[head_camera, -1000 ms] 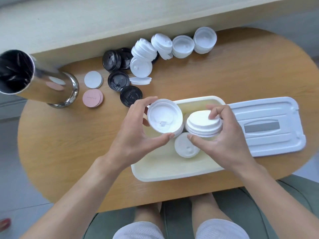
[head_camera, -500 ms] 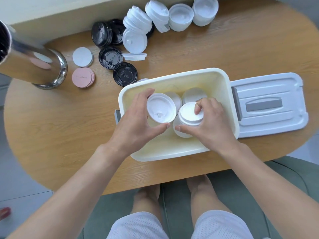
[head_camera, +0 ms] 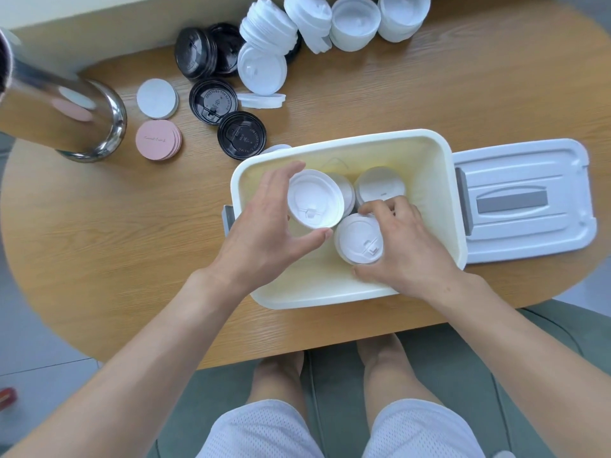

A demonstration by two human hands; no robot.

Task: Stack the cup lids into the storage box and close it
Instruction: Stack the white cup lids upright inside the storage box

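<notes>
A cream storage box (head_camera: 439,180) stands open on the wooden table. Inside it my left hand (head_camera: 264,226) grips a stack of white cup lids (head_camera: 314,200), underside up, between thumb and fingers. My right hand (head_camera: 406,246) holds a second stack of white lids (head_camera: 358,239) low in the box, fingers curled round its rim. More white lids (head_camera: 380,185) lie at the box's far side. The box's white lid (head_camera: 525,200) with a grey handle lies flat on the table just right of the box.
At the table's far edge lie several stacks of white lids (head_camera: 267,31) and black lids (head_camera: 241,135). Pink discs (head_camera: 158,140) and a white disc (head_camera: 156,98) sit left of them. A shiny steel cylinder (head_camera: 62,117) stands at the far left.
Both hands have lowered their lid stacks deeper into the box. The right hand's stack has dropped toward the box floor and its fingers have shifted over the rim.
</notes>
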